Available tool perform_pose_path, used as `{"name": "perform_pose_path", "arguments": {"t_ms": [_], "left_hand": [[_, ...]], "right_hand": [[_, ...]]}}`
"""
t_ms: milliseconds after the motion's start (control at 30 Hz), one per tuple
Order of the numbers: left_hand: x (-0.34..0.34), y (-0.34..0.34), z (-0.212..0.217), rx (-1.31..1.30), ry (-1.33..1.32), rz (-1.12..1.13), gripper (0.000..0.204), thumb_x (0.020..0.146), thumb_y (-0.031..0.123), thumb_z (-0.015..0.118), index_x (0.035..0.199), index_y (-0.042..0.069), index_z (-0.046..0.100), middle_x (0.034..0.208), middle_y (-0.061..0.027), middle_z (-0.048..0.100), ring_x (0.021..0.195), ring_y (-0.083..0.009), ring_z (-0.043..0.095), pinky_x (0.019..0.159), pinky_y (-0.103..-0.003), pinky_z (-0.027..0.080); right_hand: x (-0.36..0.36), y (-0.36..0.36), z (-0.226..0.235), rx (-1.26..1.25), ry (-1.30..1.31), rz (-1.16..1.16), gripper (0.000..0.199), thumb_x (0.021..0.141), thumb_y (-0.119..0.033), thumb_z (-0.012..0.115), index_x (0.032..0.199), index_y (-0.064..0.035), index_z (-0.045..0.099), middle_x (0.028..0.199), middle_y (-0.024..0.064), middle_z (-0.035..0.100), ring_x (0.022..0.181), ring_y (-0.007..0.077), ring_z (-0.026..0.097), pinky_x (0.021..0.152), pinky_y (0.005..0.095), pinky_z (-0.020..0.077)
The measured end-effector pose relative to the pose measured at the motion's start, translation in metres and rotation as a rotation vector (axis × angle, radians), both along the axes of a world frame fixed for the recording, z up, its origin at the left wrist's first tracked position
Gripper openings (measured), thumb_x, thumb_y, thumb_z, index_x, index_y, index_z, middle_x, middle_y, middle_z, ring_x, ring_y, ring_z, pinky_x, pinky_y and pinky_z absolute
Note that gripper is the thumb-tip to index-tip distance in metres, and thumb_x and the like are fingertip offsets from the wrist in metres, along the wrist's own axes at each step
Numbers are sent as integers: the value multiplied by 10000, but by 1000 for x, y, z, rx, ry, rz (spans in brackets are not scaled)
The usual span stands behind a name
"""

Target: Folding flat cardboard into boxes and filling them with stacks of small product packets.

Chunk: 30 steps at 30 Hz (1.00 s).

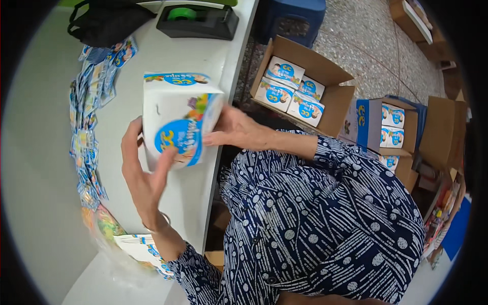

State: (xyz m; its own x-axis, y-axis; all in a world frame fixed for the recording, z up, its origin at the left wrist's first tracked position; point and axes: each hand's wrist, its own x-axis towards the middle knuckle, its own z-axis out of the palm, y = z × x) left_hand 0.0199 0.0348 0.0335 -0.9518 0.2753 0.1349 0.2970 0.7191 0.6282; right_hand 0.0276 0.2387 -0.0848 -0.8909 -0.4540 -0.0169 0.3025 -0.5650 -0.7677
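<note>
Gripping a white-and-blue box [179, 118] — both hands, left [145, 175] and right [236, 129].

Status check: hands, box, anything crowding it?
Left hand and right hand grip the white-and-blue box over the white table. Loose sachets lie left of it; nothing blocks it.

Glossy printed card box [178, 119]; smooth matt white table [40, 178]; brown corrugated carton [333, 99]

Even, bright diffuse light; no hard shadows. White table [46, 168] at frame left nearly washed out. Motion blur on right hand [236, 129] and box [178, 119] at centre. Strong fisheye bending toward rim; black vignette fills all corners.
</note>
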Motion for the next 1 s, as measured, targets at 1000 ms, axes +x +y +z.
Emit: {"name": "perform_pose_path", "arguments": {"t_ms": [1000], "left_hand": [[54, 83, -55, 65, -309, -268, 556, 782, 36, 729, 1301, 8, 530, 1268, -185, 586, 1143, -352, 573, 950, -396, 472]], "right_hand": [[-5, 327, -190, 1754, 58, 267, 629, 624, -276, 783, 1101, -42, 445, 1087, 186, 578, 1047, 381, 521, 897, 432, 440]]}}
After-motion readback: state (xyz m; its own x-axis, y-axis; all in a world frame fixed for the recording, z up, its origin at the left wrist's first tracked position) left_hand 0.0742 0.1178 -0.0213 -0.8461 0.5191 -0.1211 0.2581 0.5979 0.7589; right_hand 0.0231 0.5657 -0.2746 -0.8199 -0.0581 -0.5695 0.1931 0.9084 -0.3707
